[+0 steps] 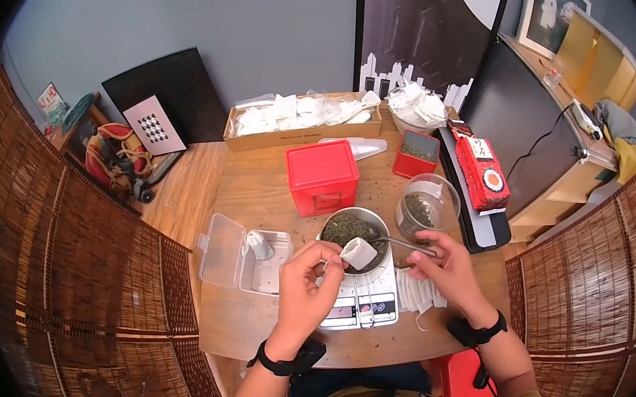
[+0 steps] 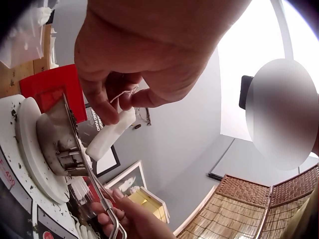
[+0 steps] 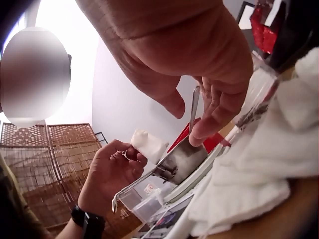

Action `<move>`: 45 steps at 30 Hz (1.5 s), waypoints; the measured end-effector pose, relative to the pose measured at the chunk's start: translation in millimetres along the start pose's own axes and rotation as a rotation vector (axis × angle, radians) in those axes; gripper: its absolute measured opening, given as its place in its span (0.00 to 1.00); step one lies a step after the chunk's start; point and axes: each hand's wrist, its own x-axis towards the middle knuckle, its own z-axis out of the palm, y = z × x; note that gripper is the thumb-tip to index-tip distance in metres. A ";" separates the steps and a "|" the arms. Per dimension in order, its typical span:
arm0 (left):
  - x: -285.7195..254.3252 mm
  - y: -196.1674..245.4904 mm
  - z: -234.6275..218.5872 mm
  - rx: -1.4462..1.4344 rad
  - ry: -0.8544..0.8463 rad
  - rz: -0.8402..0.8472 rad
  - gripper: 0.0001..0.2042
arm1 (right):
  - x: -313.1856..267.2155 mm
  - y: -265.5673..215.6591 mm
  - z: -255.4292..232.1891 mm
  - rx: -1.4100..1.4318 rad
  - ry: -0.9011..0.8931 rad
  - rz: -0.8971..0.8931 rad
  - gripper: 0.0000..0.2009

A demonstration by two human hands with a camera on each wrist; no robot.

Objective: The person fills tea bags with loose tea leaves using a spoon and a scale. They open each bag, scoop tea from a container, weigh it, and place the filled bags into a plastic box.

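My left hand (image 1: 308,285) pinches a small white drawstring tea bag (image 1: 359,254) by its edge, close over a metal pan (image 2: 52,134) of dried tea leaves (image 1: 347,229). The bag's string (image 2: 122,92) shows between the fingers in the left wrist view. My right hand (image 1: 449,268) holds the thin metal handle of a spoon (image 1: 410,244), whose bowl end reaches to the bag and leaves. In the right wrist view the thumb stands a little apart from that handle. The pan sits on a white kitchen scale (image 1: 386,315), its wire handle (image 1: 370,301) pointing toward me.
Left of the pan is an open plastic box (image 1: 284,242) with one filled bag (image 1: 259,245). White bags (image 1: 418,290) lie in a row beside the scale. Behind stand a red tin (image 1: 323,168), a clear jar (image 1: 449,194), a carton (image 1: 303,134) of bags and a red packet (image 1: 482,170).
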 end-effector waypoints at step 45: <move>-21.2 14.3 -1.2 -0.168 -0.129 -0.136 0.05 | -40.6 -19.9 48.8 0.125 -0.273 -0.074 0.14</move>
